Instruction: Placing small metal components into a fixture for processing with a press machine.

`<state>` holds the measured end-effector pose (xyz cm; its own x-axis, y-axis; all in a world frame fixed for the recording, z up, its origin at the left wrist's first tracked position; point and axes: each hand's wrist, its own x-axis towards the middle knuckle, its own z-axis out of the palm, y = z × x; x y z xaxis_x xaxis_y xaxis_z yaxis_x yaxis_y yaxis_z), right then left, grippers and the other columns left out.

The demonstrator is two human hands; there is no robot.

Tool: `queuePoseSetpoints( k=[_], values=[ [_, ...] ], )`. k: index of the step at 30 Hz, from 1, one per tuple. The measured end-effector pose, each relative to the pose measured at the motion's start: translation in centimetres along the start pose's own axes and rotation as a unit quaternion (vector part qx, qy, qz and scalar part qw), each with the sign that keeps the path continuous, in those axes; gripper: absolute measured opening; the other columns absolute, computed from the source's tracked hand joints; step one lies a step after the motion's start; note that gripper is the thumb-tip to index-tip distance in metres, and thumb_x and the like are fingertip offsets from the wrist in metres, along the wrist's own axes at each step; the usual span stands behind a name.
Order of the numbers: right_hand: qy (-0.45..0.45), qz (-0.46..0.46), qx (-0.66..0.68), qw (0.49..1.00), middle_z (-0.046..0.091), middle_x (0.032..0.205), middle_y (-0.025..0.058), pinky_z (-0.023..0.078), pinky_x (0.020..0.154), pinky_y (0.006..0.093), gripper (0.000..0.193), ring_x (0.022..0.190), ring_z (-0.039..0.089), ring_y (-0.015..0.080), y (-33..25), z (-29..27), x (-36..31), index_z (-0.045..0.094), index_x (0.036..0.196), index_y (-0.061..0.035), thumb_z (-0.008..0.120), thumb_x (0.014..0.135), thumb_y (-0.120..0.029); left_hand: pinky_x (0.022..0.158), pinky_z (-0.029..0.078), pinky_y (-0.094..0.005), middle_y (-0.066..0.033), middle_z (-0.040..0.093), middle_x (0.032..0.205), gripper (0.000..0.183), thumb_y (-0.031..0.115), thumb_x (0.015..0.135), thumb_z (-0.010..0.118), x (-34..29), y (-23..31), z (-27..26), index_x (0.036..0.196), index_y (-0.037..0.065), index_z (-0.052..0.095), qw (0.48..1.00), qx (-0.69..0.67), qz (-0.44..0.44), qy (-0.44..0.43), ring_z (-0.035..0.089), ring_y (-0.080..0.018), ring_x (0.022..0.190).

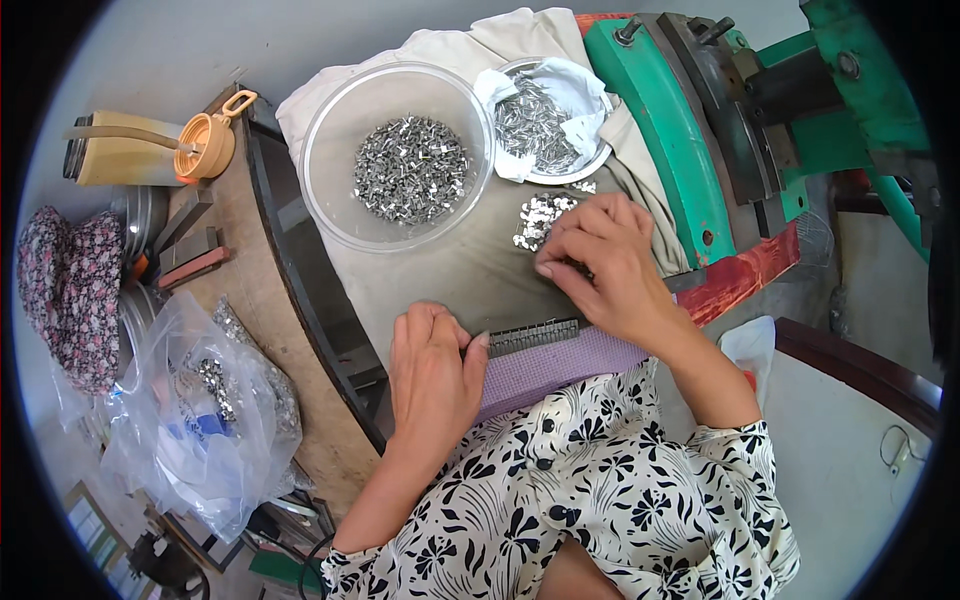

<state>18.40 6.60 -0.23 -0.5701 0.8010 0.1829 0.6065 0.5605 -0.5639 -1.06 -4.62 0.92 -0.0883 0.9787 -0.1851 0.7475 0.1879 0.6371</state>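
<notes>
My left hand is closed at the near side of the cloth. Its thumb and fingers grip the left end of a narrow dark metal bar with a row of slots or pins along it. The bar lies along a purple checked cloth close to my body. To the right, my right hand hovers by a small pile of shiny flat metal pieces. Thumb and forefinger are pinched together there; whatever sits between them is too small to make out.
Behind the hands stand a clear plastic bowl of small metal parts and a paper-lined dish of thin metal pins. A green machine borders the right. On the left, a wooden table carries a plastic bag and an orange-lidded bottle.
</notes>
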Motion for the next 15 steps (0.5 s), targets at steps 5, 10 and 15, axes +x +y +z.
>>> queuePoseSetpoints(
  k=[5, 10, 15],
  values=[
    [-0.109, 0.033, 0.067, 0.991, 0.062, 0.102, -0.0027, 0.029, 0.097, 0.0405, 0.010, 0.108, 0.050, 0.0227, -0.1, -2.9, -1.9, 0.072, 0.080, -0.0126, 0.079, 0.074, -0.016, 0.083, 0.042, -0.0414, -0.0156, 0.051, 0.100, 0.015, 0.001, 0.084, 0.065, -0.1, -0.2, 0.2, 0.084, -0.001, 0.050, 1.000, 0.006, 0.011, 0.008, 0.051, -0.0340, 0.093],
    [-0.127, 0.026, 0.052, 0.990, 0.061, 0.106, -0.0025, 0.028, 0.099, 0.0422, 0.010, 0.113, 0.047, 0.0251, -0.1, -2.6, -2.8, 0.073, 0.079, -0.0131, 0.080, 0.073, -0.017, 0.082, 0.042, -0.0416, -0.0159, 0.051, 0.099, 0.013, -0.001, 0.084, 0.063, -0.2, -0.1, 0.4, 0.086, -0.001, 0.050, 1.000, 0.008, 0.017, 0.018, 0.050, -0.0342, 0.092],
    [-0.115, 0.024, 0.036, 0.992, 0.061, 0.105, -0.0018, 0.029, 0.098, 0.0442, 0.009, 0.114, 0.045, 0.0261, -0.6, -2.2, -2.7, 0.074, 0.077, -0.0118, 0.080, 0.071, -0.017, 0.084, 0.044, -0.0442, -0.0179, 0.054, 0.102, 0.011, 0.001, 0.084, 0.065, -0.5, -0.3, 0.3, 0.088, -0.003, 0.056, 0.999, -0.002, 0.020, 0.041, 0.053, -0.0365, 0.094]
  ],
)
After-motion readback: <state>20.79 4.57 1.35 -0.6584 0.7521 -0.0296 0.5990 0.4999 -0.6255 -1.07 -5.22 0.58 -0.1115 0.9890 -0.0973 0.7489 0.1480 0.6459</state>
